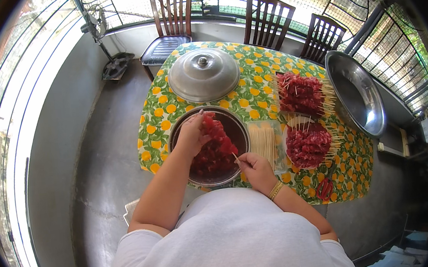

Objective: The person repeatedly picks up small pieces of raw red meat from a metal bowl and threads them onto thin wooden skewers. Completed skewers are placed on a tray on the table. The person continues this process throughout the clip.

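Over a round metal pot (248, 145) with raw red meat (208, 166) in it, my left hand (192, 134) pinches the upper end of a raw meat strip (216, 133). My right hand (257, 170) grips a thin bamboo skewer (235, 157) at the pot's right edge. The skewer's tip meets the lower end of the strip; how far it goes in is hidden. Beside the pot lies a clear plastic tray (280, 165) of loose bamboo skewers (262, 145). Two piles of skewered meat, a far pile (300, 94) and a near pile (308, 146), sit to the right.
A domed metal lid (203, 75) rests behind the pot on the fruit-patterned tablecloth (163, 112). A large metal basin (357, 94) stands tilted at the table's right edge. Red-handled scissors (325, 189) lie near the front right. Several dark wooden chairs (270, 20) stand behind.
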`<state>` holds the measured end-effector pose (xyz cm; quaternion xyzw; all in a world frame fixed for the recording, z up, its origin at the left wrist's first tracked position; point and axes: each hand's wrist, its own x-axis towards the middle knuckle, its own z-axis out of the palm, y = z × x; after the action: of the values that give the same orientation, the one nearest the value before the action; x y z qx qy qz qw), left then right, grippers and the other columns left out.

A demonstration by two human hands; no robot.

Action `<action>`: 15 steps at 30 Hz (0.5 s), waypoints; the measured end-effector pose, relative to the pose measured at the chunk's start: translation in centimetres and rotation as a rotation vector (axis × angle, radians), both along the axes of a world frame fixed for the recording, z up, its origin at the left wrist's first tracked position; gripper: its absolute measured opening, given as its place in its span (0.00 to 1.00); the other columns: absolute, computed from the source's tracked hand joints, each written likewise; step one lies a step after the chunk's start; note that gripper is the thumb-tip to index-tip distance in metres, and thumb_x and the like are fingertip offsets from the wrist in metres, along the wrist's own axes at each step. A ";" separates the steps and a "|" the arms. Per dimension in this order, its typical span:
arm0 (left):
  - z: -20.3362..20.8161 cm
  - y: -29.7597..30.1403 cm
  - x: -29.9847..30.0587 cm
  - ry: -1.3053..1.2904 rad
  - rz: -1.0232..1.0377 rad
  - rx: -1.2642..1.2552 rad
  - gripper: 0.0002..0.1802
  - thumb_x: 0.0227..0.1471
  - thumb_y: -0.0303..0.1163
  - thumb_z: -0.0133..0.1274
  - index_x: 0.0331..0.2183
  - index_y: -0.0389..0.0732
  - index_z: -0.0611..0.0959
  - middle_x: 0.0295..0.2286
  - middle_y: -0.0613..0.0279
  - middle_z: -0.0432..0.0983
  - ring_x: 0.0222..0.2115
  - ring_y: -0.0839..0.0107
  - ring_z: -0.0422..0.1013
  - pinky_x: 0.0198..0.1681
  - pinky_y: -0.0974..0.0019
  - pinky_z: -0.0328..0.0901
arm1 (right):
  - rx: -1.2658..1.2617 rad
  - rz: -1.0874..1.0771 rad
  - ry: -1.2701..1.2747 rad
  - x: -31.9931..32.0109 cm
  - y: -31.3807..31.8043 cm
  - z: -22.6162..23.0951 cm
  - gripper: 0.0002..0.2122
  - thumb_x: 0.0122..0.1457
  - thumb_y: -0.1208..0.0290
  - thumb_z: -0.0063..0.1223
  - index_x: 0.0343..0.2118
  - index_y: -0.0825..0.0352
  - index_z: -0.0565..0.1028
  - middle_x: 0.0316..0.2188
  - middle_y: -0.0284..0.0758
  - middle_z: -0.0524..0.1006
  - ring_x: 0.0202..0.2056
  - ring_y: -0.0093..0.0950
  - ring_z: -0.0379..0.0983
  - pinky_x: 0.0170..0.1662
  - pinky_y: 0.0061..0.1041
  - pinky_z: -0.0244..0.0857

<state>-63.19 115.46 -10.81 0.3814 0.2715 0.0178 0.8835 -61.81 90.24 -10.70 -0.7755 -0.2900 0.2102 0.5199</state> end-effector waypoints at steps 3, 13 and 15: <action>0.4 -2.5 -0.8 -0.014 -0.082 -0.082 0.18 0.58 0.40 0.56 0.47 0.43 0.75 0.35 0.62 0.78 0.36 0.66 0.77 0.41 0.61 0.74 | 0.011 -0.053 0.059 0.2 0.5 0.1 0.06 0.61 0.75 0.54 0.37 0.72 0.77 0.29 0.34 0.77 0.31 0.21 0.72 0.36 0.21 0.67; 1.1 -4.4 -1.4 -0.178 -0.058 0.079 0.25 0.52 0.21 0.58 0.51 0.39 0.70 0.42 0.52 0.77 0.43 0.61 0.76 0.46 0.58 0.73 | 0.048 -0.034 0.035 0.1 1.8 0.7 0.06 0.59 0.74 0.55 0.35 0.72 0.78 0.27 0.42 0.78 0.30 0.34 0.76 0.35 0.29 0.68; 0.9 -4.5 -1.6 -0.163 -0.057 0.116 0.23 0.54 0.22 0.57 0.51 0.39 0.71 0.42 0.52 0.77 0.44 0.61 0.76 0.46 0.58 0.73 | 0.031 -0.030 -0.074 0.2 1.9 0.8 0.06 0.60 0.74 0.55 0.35 0.72 0.78 0.27 0.41 0.78 0.29 0.31 0.76 0.34 0.28 0.68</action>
<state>-64.80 111.00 -9.89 0.4368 0.1860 0.0394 0.8792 -61.61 92.12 -9.88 -0.7788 -0.3009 0.1689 0.5238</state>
